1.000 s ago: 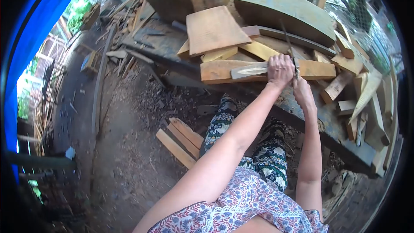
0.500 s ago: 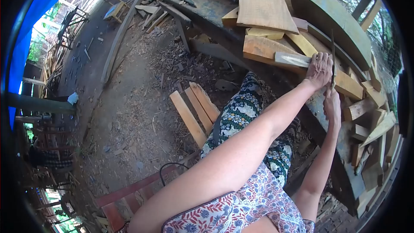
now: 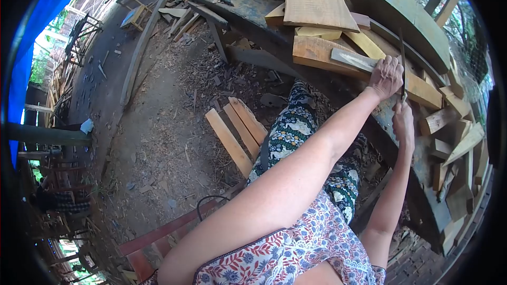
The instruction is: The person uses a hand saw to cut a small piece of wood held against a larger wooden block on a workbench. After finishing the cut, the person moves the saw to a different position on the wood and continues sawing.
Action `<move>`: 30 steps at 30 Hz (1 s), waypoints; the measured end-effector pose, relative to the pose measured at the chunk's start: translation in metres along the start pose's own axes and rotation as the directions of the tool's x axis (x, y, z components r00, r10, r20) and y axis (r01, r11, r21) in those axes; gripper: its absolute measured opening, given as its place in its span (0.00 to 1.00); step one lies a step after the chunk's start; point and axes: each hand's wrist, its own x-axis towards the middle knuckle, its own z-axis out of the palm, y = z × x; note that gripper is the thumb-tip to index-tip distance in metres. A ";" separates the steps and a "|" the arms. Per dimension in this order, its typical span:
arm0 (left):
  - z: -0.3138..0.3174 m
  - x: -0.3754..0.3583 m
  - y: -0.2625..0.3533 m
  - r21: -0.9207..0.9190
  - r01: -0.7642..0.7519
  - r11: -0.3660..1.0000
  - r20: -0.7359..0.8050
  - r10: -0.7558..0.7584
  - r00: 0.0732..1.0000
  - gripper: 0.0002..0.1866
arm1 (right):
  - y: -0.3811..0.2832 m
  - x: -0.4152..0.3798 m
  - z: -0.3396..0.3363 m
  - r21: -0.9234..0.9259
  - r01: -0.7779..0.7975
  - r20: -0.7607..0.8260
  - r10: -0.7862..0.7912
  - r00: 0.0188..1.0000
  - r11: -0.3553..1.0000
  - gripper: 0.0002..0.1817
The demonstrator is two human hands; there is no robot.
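Observation:
My left hand (image 3: 387, 76) is closed over the end of a grey-faced wooden strip (image 3: 351, 59), which lies on a thick timber block (image 3: 325, 55) on the workbench. Just right of those fingers stands a thin saw blade (image 3: 402, 55), seen nearly edge-on across the wood. My right hand (image 3: 403, 124) grips the saw's handle at the near end, its fingers wrapped round it. How deep the blade sits in the wood is hidden by my left hand. Past the blade, another length of timber (image 3: 424, 92) shows.
A wide flat board (image 3: 319, 5) rests on blocks behind the strip. A large curved timber (image 3: 404, 16) lies along the far side. Offcuts (image 3: 465, 148) crowd the bench's right end. Several planks (image 3: 232, 132) stand beside my legs, and shavings cover the ground (image 3: 153, 142).
The whole view has shifted slightly, so the bench and hands appear a little higher and further left. Both hands and the saw keep nearly the same place against the wood.

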 end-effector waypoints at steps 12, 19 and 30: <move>-0.001 -0.001 -0.001 0.008 0.015 1.000 -0.010 -0.014 1.000 0.08 | -0.001 0.012 0.005 0.115 -0.035 0.051 0.029 0.998 0.993 0.16; 0.003 0.000 0.004 0.033 0.129 0.991 0.051 -0.130 0.990 0.07 | 0.034 0.005 0.016 0.079 0.035 0.012 -0.036 0.999 0.996 0.22; -0.002 0.000 0.000 0.089 0.039 0.995 0.031 -0.042 0.999 0.07 | 0.030 0.003 0.023 0.067 0.080 -0.042 -0.078 0.996 0.994 0.21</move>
